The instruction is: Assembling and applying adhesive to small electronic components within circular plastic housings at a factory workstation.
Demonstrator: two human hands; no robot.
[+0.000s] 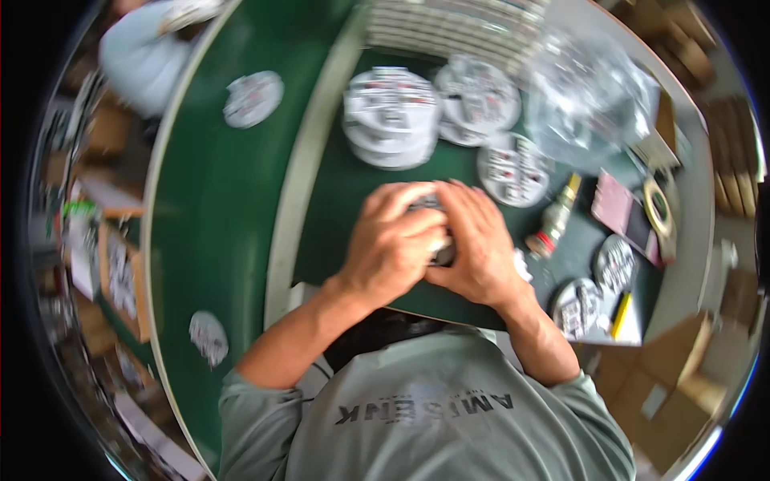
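Over the near part of the green worktop, my left hand (391, 244) and my right hand (480, 244) come together around a small dark grey part (443, 255). Its edges show between the fingers, but most of it is covered and blurred, so I cannot make out its kind. The left fingers bend over its top, while the right hand cups its side. Just beyond the hands lies a white disc-shaped board (515, 170) with dark and red marks. A stack of similar white discs (391, 119) stands farther off, with another small pile (477, 98) beside it.
Right of my hands lies a bottle with a yellowish top (555, 216), near a pink pad (613, 200) and a tape roll (658, 207). Clear plastic bags (589, 100) are heaped behind. Two discs lie on the green strip (216, 200) at left, with another person's sleeve (138, 56) beyond.
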